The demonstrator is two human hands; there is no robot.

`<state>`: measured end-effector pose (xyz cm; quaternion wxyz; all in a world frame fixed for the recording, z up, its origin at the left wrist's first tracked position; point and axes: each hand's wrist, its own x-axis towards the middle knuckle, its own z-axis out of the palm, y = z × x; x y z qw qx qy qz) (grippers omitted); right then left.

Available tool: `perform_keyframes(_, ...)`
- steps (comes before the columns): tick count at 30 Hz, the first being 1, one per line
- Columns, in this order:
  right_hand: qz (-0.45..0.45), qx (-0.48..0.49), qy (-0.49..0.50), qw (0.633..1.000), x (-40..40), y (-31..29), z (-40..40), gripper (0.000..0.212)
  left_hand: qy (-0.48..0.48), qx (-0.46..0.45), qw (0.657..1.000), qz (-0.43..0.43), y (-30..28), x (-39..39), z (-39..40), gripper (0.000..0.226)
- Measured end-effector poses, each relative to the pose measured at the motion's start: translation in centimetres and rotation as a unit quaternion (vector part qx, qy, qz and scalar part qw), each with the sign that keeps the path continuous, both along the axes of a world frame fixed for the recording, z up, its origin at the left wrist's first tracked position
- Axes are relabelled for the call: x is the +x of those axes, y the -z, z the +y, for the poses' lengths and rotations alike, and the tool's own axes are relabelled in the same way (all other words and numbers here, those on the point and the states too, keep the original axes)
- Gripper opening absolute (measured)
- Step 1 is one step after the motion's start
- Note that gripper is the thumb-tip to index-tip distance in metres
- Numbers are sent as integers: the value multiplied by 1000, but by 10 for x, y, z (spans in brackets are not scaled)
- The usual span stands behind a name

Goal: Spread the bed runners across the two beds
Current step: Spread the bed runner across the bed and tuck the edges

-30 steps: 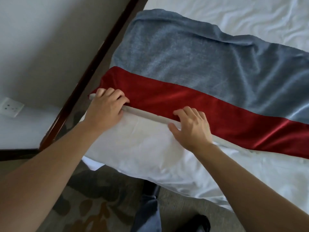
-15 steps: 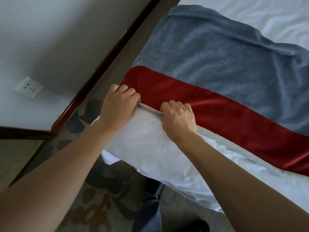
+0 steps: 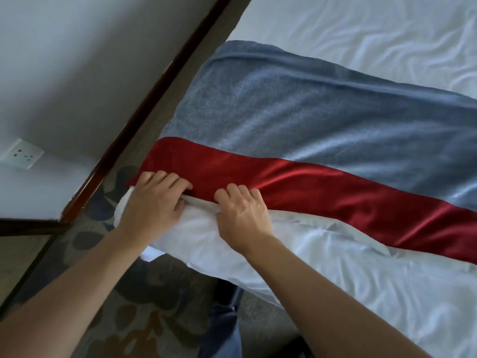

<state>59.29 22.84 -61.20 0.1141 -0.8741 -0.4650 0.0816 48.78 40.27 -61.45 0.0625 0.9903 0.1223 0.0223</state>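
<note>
One bed runner [image 3: 296, 130], grey-blue with a red satin band along its near side, lies across the corner of one white-sheeted bed [image 3: 361, 29]. Two hands work its near edge: the left hand [image 3: 154, 202] and right hand [image 3: 242, 215], set close together, each curl their fingers over the pale hem and pinch it. Beside the bed runs a dark wooden skirting board [image 3: 144, 104], one wall socket [image 3: 22, 153] and patterned carpet [image 3: 144, 306].

Bed runner [image 3: 322, 120]: matt grey woven cloth, glossy red satin band [image 3: 309, 187]. Bed sheet [image 3: 361, 267]: smooth white cloth. Skirting [image 3: 144, 109]: glossy dark wood.
</note>
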Motion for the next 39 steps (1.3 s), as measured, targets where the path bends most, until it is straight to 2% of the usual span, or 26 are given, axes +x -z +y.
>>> perform_keyframes(5,-35,-27,47,998,32,-1,-54,17,110,-39,993,-9,-9,43,-58,23)
perform_keyframes(10,-68,-58,150,985,69,-3,-165,15,185,-67,980,-1,-10,99,-162,19)
perform_keyframes(14,-92,-72,209,971,92,3,-259,17,225,-43,973,1,-4,136,-249,17)
perform_keyframes(19,-149,-73,229,959,121,14,-351,21,217,1,976,-6,12,170,-336,22)
perform_keyframes(24,-163,-106,239,951,148,18,-420,20,181,18,983,-11,18,185,-373,17)
perform_keyframes(33,-95,-43,212,972,119,7,-462,16,123,62,990,7,3,142,-400,15)
perform_keyframes(39,-48,-32,186,981,94,5,-487,19,71,38,996,27,3,124,-438,18)
